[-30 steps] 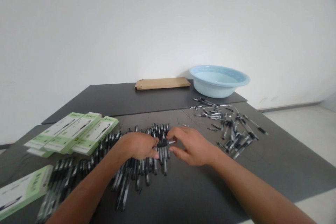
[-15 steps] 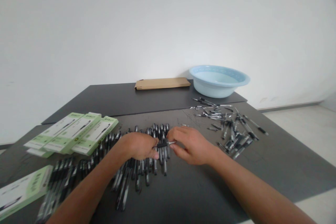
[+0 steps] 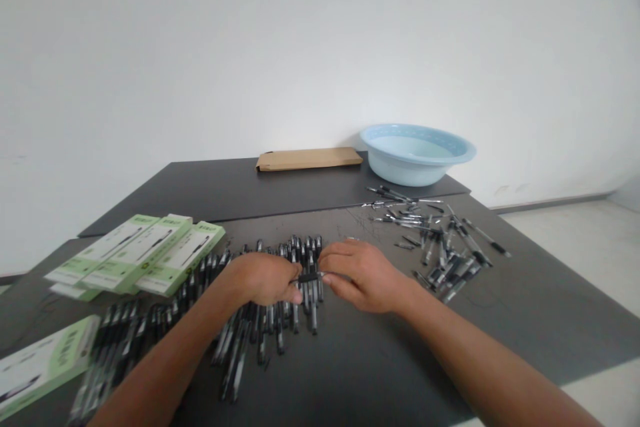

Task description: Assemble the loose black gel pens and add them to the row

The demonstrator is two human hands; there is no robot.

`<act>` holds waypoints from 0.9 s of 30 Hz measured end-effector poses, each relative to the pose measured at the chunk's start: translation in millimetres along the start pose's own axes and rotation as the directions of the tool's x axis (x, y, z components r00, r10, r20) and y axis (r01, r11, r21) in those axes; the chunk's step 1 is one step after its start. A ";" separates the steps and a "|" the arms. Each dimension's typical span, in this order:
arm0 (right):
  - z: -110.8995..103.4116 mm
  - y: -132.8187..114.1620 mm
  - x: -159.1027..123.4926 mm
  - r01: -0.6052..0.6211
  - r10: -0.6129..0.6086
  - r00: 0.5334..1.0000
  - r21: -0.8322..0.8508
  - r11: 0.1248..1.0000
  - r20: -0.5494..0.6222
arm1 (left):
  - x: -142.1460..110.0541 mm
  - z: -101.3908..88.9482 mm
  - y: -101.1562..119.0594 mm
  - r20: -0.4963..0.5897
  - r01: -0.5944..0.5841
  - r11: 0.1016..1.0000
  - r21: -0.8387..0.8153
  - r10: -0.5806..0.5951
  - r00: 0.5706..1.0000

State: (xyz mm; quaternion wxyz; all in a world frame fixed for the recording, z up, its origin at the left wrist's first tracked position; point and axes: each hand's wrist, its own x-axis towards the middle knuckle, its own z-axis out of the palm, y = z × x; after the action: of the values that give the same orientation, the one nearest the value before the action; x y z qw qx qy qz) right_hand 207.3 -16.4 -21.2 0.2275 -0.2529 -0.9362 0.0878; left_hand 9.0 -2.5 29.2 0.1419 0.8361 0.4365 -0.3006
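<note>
Between my two hands a pen with a black grip (image 3: pixel 309 277) lies roughly level, above a row of pens. My left hand (image 3: pixel 270 278) is closed around its left end. At the pen's right end, by the tip, the fingers of my right hand (image 3: pixel 357 275) are pinched together; whether they hold the pen itself or a small part at its tip is too small to tell. Under and beside my left hand many capped pens (image 3: pixel 237 360) lie side by side on the dark table (image 3: pixel 350 373). My left forearm hides some of them.
Green and white pen boxes (image 3: pixel 183 257) are stacked at the left, with another box (image 3: pixel 45 367) nearer. Loose pens and pen parts (image 3: pixel 445 260) are scattered at the right. Behind them stand a light blue basin (image 3: pixel 415 173) and a flat brown cardboard piece (image 3: pixel 310 159).
My right hand has shifted very slightly left, its fingers closer to the pen's grip. My left hand and the other things stay where they were.
</note>
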 end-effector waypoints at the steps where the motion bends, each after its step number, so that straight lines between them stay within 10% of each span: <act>1: -0.2 0.1 0.1 0.002 -0.002 1.000 -0.001 1.000 0.000 | -0.1 0.2 0.1 -0.004 0.001 1.000 0.000 -0.001 1.000; 27: -17.4 9.3 -7.1 -0.054 0.049 0.984 -0.025 0.998 -0.170 | -2.3 -1.0 -5.8 -0.015 0.002 0.998 -0.068 -0.003 1.000</act>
State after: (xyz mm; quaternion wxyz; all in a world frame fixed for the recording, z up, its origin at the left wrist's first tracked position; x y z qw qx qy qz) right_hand 225.0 -11.3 -11.2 0.3003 -0.2869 -0.9078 0.0581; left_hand 3.6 -0.1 31.6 0.1667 0.8325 0.4485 -0.2792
